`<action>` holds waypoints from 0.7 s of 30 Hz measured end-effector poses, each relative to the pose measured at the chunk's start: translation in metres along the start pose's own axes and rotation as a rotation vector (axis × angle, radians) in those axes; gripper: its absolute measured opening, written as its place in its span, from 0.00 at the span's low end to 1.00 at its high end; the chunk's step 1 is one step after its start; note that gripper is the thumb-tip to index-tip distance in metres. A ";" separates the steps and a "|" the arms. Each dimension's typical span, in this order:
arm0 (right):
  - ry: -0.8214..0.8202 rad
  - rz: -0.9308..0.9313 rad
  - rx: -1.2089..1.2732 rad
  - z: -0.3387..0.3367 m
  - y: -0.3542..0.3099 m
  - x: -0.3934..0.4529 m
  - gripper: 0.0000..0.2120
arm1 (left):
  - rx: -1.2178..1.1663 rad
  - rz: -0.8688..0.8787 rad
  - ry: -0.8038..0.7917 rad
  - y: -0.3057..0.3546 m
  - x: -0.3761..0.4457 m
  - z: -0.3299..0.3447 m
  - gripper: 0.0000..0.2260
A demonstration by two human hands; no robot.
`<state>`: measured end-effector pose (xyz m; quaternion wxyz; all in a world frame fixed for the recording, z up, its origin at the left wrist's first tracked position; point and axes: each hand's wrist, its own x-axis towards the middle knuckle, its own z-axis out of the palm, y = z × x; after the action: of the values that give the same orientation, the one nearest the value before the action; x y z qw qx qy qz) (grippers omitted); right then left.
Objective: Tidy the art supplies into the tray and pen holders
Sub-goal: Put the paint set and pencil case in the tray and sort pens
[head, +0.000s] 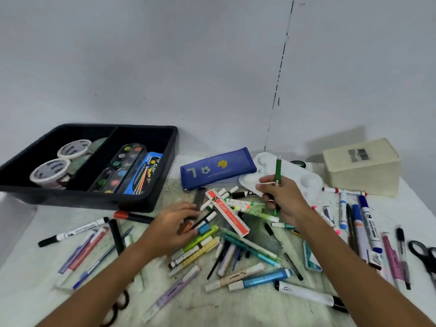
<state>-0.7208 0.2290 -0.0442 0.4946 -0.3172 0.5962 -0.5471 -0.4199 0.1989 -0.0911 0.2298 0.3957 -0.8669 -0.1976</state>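
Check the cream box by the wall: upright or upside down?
Upside down: the cream box shows its barcode sticker on top, no opening visible.

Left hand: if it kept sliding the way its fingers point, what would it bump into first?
Probably the flat red-and-white box in the pile, just beyond the left hand; thin pens lie between, so depth is uncertain.

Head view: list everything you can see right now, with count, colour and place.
tray: one, black, back left, two compartments
tubs: two, white-lidded, tray's left compartment
paint sets: in tray's right compartment
pencil case: one, blue, centre back
palette: one, white, behind right hand
box: one, cream, back right
pens and markers: many, mixed colours, scattered on table
scissors: one, black, far right
left hand: reaching into the pile
right hand: grip on green pen
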 end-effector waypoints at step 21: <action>-0.353 0.229 0.219 0.061 0.014 -0.005 0.05 | -0.085 -0.148 0.265 0.031 0.003 0.019 0.05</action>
<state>-0.6602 0.2154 -0.0516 0.6812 -0.2829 0.4698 -0.4849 -0.4507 0.2181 -0.0900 0.3434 0.4709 -0.7884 -0.1967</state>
